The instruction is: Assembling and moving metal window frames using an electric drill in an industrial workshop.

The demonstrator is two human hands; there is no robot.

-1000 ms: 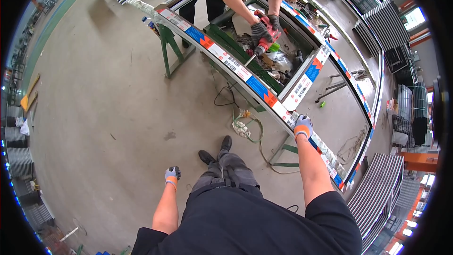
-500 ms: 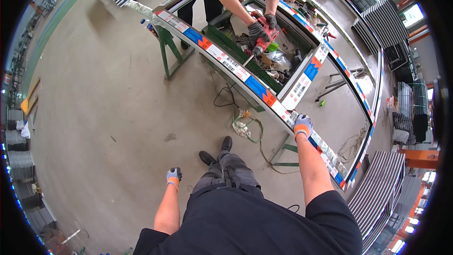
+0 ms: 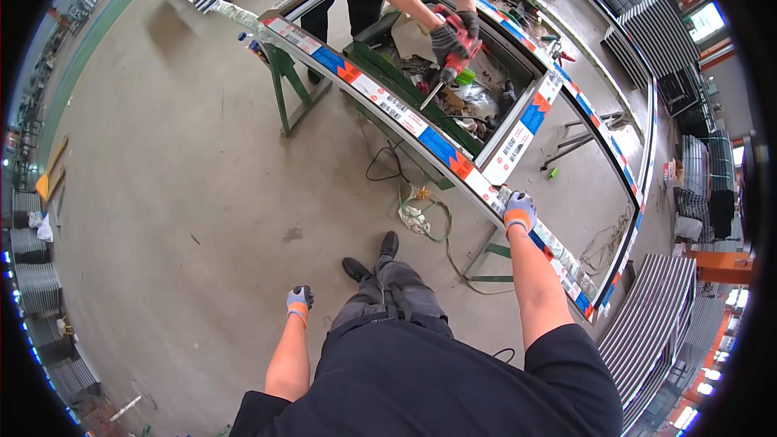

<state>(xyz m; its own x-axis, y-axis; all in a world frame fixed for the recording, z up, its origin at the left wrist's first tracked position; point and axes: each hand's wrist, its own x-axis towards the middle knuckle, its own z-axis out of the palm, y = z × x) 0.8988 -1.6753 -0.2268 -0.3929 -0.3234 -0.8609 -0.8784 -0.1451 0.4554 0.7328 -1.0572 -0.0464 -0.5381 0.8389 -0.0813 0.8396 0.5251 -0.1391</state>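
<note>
A long window frame, wrapped in blue, orange and white printed film, lies across green trestles in front of me. My right hand, in a grey and orange glove, is closed round its near rail, close to the joint with a crossbar. My left hand, gloved alike, hangs low on the left, away from the frame. Its fingers are curled closed, and whatever they hold, if anything, is hidden. Across the frame a co-worker's two dark-gloved hands hold a red power drill, its bit pointing down toward the near rail.
A green trestle supports the left part of the frame. Inside the frame shows a green bin of scraps and tools. A green hose and a black cable lie on the floor. Striped metal profiles are stacked at the right.
The co-worker's drill has shifted slightly, its body up and to the right, and its bit shows at a steeper slant. My two hands have hardly moved.
</note>
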